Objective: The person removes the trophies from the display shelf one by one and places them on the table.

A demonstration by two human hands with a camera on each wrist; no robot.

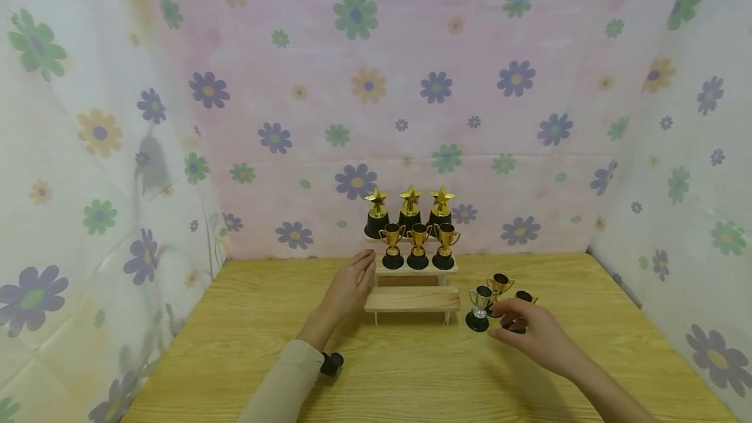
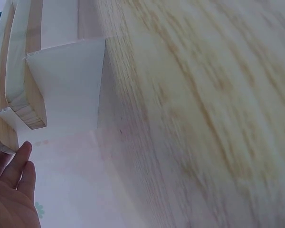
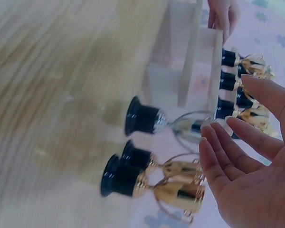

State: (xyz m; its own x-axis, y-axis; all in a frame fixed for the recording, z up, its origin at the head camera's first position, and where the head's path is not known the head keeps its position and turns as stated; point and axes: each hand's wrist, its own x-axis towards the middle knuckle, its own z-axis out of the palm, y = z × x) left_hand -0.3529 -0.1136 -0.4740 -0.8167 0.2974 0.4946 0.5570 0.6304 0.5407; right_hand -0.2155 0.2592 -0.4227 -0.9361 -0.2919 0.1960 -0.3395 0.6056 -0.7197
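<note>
My left hand [image 1: 351,282] touches the left end of the tiered wooden stand [image 1: 411,297] with its fingers, at the middle step. In the left wrist view, the fingers [image 2: 26,178] lie against the end of a board. My right hand [image 1: 537,335] hovers at the right, thumb and fingers spread apart, beside a silver trophy cup [image 1: 478,309] with a black base. Its fingertips [image 3: 205,129] are right at the silver cup's rim in the right wrist view. Two gold trophy cups [image 3: 180,194] stand upright close by, partly hidden by the hand in the head view.
Three gold cups [image 1: 418,240] stand in a row on the stand's middle step. Behind them, three gold star trophies [image 1: 410,201] occupy the top step. A small black object [image 1: 332,364] lies by the left sleeve. Flower-patterned cloth [image 1: 399,51] surrounds the wooden table [image 1: 411,371].
</note>
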